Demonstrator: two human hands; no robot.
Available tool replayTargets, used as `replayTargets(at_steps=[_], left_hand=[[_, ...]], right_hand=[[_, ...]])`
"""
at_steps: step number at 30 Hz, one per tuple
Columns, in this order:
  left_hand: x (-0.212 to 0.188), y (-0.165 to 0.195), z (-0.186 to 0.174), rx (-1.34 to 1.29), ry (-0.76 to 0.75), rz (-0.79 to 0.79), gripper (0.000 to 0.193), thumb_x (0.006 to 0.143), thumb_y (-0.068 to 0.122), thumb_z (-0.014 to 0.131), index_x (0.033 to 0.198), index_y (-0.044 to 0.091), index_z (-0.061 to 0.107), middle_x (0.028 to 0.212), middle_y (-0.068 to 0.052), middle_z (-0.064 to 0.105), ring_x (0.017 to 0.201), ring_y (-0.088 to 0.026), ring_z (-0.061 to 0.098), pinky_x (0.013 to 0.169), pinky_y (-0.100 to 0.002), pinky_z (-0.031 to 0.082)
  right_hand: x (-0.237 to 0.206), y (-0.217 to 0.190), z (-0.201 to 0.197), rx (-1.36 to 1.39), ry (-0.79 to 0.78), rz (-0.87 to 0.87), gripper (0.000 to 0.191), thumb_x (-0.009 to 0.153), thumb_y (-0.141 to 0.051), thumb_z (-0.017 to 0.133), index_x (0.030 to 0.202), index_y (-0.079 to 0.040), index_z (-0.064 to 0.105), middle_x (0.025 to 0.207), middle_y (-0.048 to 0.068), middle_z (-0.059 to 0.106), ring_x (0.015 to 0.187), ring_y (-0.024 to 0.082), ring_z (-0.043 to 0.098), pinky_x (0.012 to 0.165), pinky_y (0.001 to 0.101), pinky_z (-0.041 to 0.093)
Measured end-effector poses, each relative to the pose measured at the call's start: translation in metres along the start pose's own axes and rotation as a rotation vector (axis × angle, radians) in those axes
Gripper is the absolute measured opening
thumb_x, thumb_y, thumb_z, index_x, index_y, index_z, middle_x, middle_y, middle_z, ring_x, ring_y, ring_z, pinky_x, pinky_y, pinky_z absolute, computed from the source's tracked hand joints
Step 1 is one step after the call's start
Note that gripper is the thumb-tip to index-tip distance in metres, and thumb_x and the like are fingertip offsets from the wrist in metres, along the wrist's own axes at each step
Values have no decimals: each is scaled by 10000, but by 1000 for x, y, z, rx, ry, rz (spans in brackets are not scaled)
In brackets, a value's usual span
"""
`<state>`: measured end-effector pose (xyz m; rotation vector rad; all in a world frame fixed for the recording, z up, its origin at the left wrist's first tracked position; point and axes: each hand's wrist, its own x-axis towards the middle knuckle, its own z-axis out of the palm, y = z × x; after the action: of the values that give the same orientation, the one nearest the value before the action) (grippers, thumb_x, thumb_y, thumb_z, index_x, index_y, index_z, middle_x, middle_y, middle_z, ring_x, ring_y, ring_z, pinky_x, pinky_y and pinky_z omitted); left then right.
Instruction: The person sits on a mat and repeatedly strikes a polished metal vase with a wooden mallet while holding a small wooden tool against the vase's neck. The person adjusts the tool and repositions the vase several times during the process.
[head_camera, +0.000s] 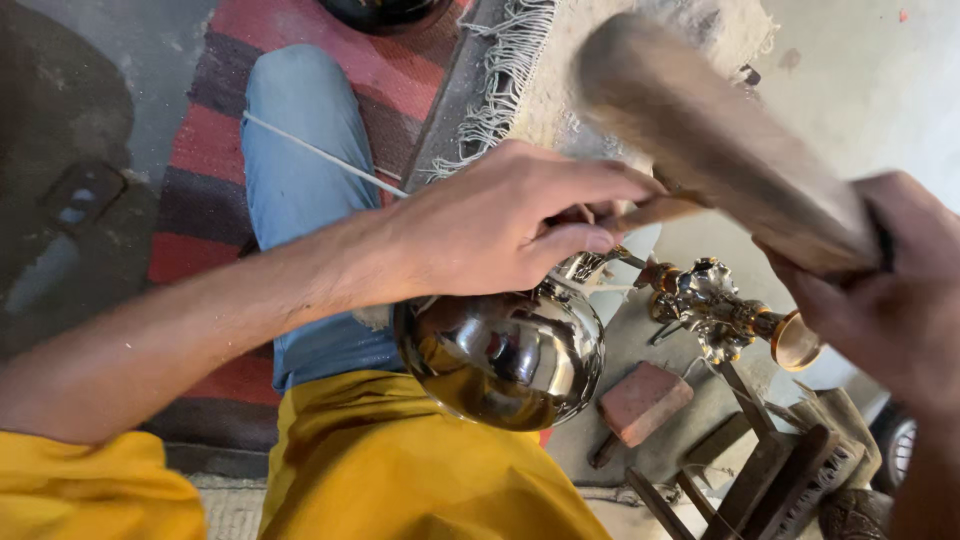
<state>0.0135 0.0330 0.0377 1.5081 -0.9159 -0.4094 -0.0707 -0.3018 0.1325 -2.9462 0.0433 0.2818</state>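
Your right hand (890, 300) grips the handle end of a wooden mallet (700, 130), fingers clenched around it at the right edge of the view. Its thick, blurred head runs up and to the left from your fist, so the long axis slants from lower right to upper left and the head hangs above and just beyond your left hand.

Your left hand (500, 225) reaches in from the left across your lap, closed around a thin wooden stick (655, 210) pinched between thumb and fingers. That stick points right, toward the mallet, and its near end sits down at the neck of a shiny round metal bowl (505, 355). I cannot tell whether the stick tip touches the metal, since your fingers cover that spot.

The bowl lies directly under your left hand, resting against your thigh, with its polished belly facing the camera. So the left hand is the nearer one to it; the right hand stays well off to the right and higher.

A striped red rug (215, 170) lies beneath your leg, with a fringed pale mat (520, 70) beyond it. To the right of the bowl lies an ornate piece of brass and silver fittings (715, 305), its length running left to right. Below it sit a reddish brick (645, 400) and some dark wooden blocks (770, 470) on the floor.
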Motion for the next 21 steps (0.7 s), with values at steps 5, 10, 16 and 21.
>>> replayTargets(at_steps=[5, 10, 16, 21], left_hand=[[16, 1, -13, -32, -210, 149, 425, 930, 94, 719, 1346, 139, 647, 1040, -97, 776, 797, -187, 780, 734, -371, 618], [26, 2, -22, 16, -306, 286, 391, 905, 77, 747, 1287, 130, 685, 933, -107, 791, 808, -235, 770, 740, -391, 596], [26, -4, -31, -27, -375, 337, 400, 894, 103, 760, 1283, 126, 672, 929, -123, 780, 828, -257, 760, 713, -405, 594], [25, -10, -36, -50, -307, 284, 449, 909, 84, 747, 1333, 107, 603, 1035, -114, 769, 808, -211, 786, 741, -393, 597]], right_hand=[[-38, -35, 25, 341, 181, -69, 247, 962, 20, 826, 773, 35, 668, 759, 82, 663, 638, 138, 608, 566, 239, 459], [-72, -41, 50, 307, 325, -81, 128, 1008, 45, 741, 925, 3, 653, 746, 49, 676, 595, 117, 602, 529, 216, 455], [-96, -25, 82, 447, 494, -74, 83, 1012, 21, 719, 1074, 26, 665, 789, 113, 712, 577, 140, 687, 527, 240, 523], [-97, -29, 74, 538, 468, 4, 110, 1025, 62, 747, 1040, 69, 638, 804, 155, 712, 616, 176, 722, 578, 248, 567]])
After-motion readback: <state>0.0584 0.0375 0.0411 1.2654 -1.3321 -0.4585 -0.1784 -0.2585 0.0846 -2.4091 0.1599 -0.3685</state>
